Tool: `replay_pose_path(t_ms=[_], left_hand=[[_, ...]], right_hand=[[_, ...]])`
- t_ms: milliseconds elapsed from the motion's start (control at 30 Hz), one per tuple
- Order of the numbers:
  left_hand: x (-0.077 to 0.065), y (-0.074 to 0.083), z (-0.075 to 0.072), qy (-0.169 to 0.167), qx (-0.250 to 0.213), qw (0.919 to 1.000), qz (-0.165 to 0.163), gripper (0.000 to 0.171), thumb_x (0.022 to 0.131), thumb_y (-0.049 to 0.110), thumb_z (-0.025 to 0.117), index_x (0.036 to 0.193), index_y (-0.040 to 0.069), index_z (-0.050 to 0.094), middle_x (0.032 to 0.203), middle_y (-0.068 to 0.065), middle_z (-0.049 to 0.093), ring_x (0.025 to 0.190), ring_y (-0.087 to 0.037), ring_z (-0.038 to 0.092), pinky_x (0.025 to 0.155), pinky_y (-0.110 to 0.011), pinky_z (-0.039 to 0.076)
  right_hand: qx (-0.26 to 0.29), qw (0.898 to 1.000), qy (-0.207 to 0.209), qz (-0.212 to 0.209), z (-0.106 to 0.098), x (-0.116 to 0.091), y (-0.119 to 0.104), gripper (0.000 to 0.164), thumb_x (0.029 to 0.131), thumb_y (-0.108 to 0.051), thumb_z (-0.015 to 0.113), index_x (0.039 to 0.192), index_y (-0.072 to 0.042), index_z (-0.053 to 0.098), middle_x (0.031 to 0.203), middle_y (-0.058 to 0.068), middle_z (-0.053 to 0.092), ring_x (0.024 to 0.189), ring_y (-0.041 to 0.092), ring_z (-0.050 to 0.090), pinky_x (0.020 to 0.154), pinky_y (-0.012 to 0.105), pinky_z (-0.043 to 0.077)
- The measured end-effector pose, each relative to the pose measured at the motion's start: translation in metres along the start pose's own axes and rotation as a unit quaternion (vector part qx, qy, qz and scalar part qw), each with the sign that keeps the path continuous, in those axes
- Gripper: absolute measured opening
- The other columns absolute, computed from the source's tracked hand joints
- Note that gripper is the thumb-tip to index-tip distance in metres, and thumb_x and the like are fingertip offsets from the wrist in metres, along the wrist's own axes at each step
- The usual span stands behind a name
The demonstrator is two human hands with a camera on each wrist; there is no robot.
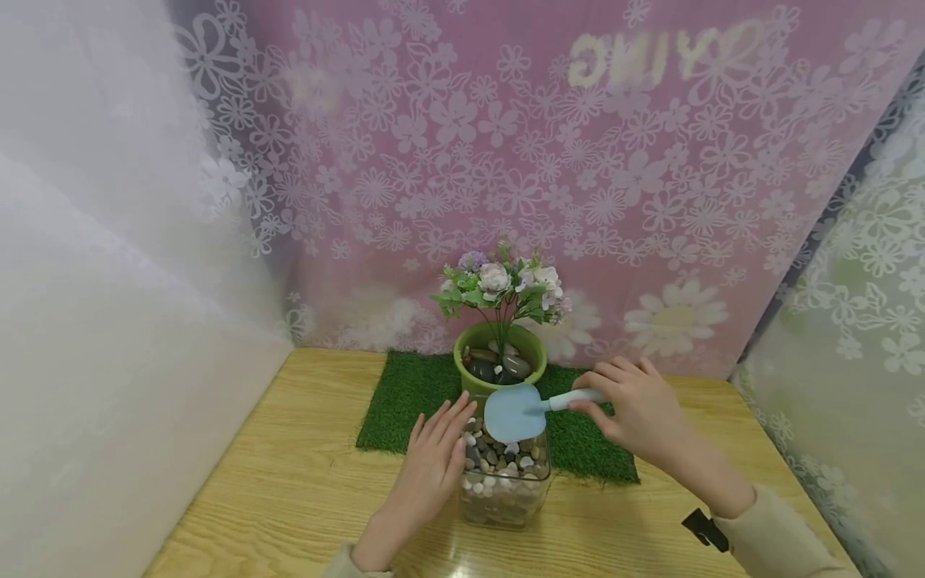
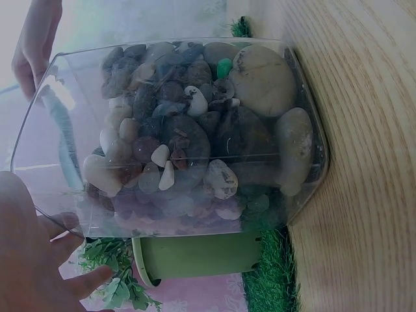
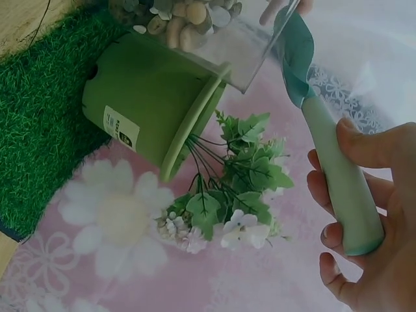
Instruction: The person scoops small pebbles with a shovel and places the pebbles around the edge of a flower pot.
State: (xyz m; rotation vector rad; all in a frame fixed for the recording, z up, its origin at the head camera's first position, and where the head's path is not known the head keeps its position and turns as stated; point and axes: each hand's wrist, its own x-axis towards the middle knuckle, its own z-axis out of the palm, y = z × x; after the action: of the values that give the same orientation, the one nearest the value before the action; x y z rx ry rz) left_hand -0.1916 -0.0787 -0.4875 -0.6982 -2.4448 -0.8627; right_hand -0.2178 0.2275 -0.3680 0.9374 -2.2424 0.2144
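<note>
My right hand (image 1: 639,409) grips the pale handle of a small light-blue trowel (image 1: 516,413), thumb and fingers round it in the right wrist view. The trowel's blade is above a clear square container (image 1: 503,514) of mixed pebbles (image 2: 172,140). My left hand (image 1: 431,457) lies along the container's left side with its fingers straight, fingertips close by the rim. Just behind the container, a green flowerpot (image 1: 535,369) holds large dark stones and a bunch of artificial flowers (image 1: 499,281).
A strip of artificial grass (image 1: 405,401) lies under the pot on the wooden table (image 1: 289,482). A pink flower-patterned cloth (image 1: 433,160) hangs behind, with pale curtains (image 1: 130,281) at both sides. A black strap (image 1: 704,530) shows at the right sleeve.
</note>
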Motion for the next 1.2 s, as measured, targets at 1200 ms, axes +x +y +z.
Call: replay_pose_path(t_ms=[1200], left_hand=[[0.000,0.001,-0.002,-0.012,-0.005,0.9999,-0.005,0.050,0.106,0.014,0.047,0.156,0.016,0.043,0.164,0.001,0.034,0.147,-0.030,0.036,0.111,-0.071,0.026]], right_hand=[[0.066,0.985,-0.155,0.037,0.018,0.000,-0.026,0.011,0.085,-0.034,0.080,0.090,-0.025,0.077,0.081,-0.014,0.066,0.069,0.005,0.052,0.069,0.034,0.035]])
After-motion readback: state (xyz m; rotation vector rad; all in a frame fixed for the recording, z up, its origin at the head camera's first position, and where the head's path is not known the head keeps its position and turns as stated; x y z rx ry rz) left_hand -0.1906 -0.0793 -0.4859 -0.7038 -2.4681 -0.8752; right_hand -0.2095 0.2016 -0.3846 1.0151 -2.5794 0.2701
